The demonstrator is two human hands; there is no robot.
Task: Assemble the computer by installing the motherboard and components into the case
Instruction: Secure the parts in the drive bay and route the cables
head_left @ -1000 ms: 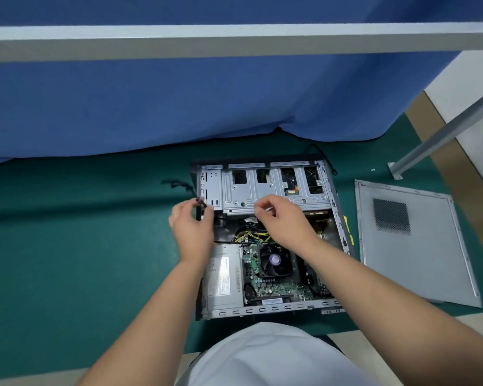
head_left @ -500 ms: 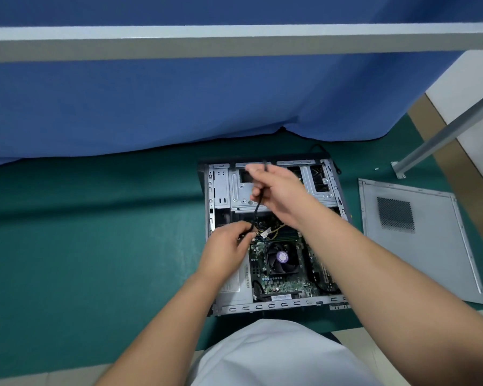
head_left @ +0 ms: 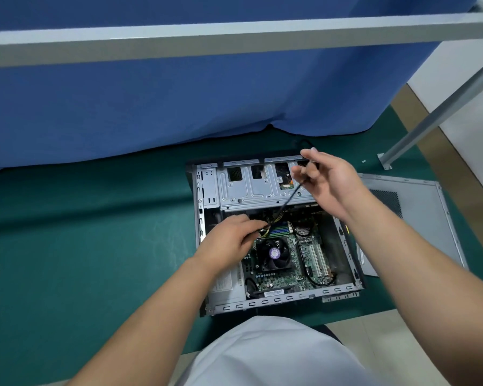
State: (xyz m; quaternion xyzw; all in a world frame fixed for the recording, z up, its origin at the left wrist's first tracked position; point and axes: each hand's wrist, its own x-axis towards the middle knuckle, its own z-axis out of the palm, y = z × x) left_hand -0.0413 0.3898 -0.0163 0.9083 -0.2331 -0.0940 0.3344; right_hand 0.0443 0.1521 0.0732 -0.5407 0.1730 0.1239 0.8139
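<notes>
An open computer case (head_left: pixel 207 207) lies on its side on the green mat. Inside it sits the green motherboard (head_left: pixel 296 263) with a black CPU fan (head_left: pixel 273 253). A silver drive cage (head_left: pixel 251 188) fills the far end. My left hand (head_left: pixel 232 238) reaches into the case and pinches a bundle of yellow and black wires (head_left: pixel 272 222) just above the fan. My right hand (head_left: pixel 325 179) is raised over the drive cage and pinches a thin black cable (head_left: pixel 290 197) that runs down to the bundle. The power supply (head_left: pixel 225 285) lies partly under my left forearm.
The grey side panel (head_left: pixel 418 218) with a vent grille lies on the mat right of the case. A blue curtain (head_left: pixel 179 101) hangs behind. A grey frame bar (head_left: pixel 234 40) crosses overhead and a slanted metal leg (head_left: pixel 430 118) stands at the right.
My right hand lifted the black cable up and to the right over the drive cage. My left hand moved from the case's left edge down into the wire bundle.
</notes>
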